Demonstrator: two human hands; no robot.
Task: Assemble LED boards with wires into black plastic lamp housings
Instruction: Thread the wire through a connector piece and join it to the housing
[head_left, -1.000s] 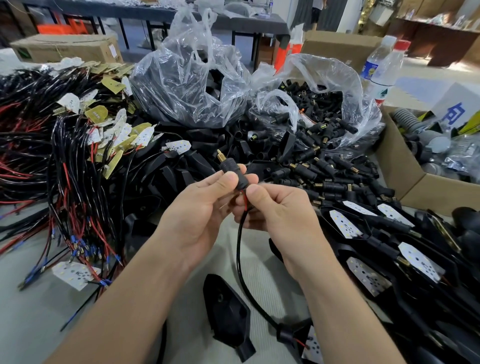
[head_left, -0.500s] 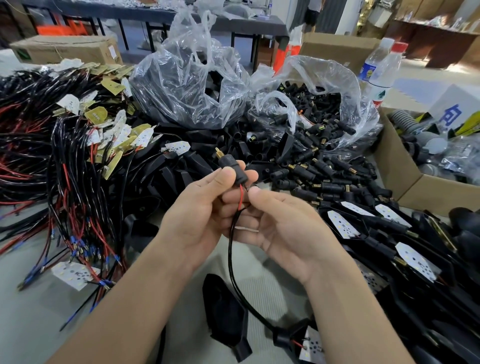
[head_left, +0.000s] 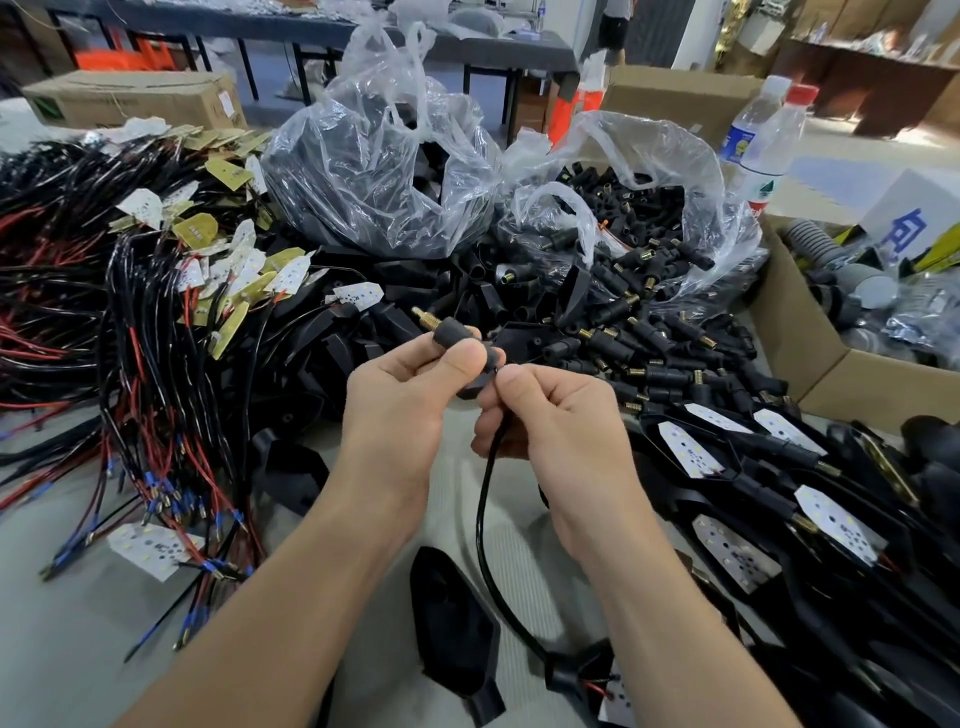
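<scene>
In the head view, a black stem (head_left: 448, 333) with a brass threaded tip is gripped in the left hand (head_left: 400, 410), between the curled thumb and fingers, with the tip pointing up and away from the hand. Just beside it, the right hand (head_left: 550, 421) is closed in a pinch on a black cable (head_left: 485, 499) where the cable meets the lower end of the stem. The cable hangs below the right hand and is joined, near the wrist, to a white LED board (head_left: 618, 693). An empty black housing (head_left: 457, 634) is laid on the table (head_left: 78, 649) below both hands, between the forearms. A heap of red and black wires (head_left: 156, 415) is piled beyond the left hand. Loose stems (head_left: 649, 332) and housings fitted with boards (head_left: 691, 447) are heaped beyond the right hand, with clear plastic bags (head_left: 374, 171) farther out.
</scene>
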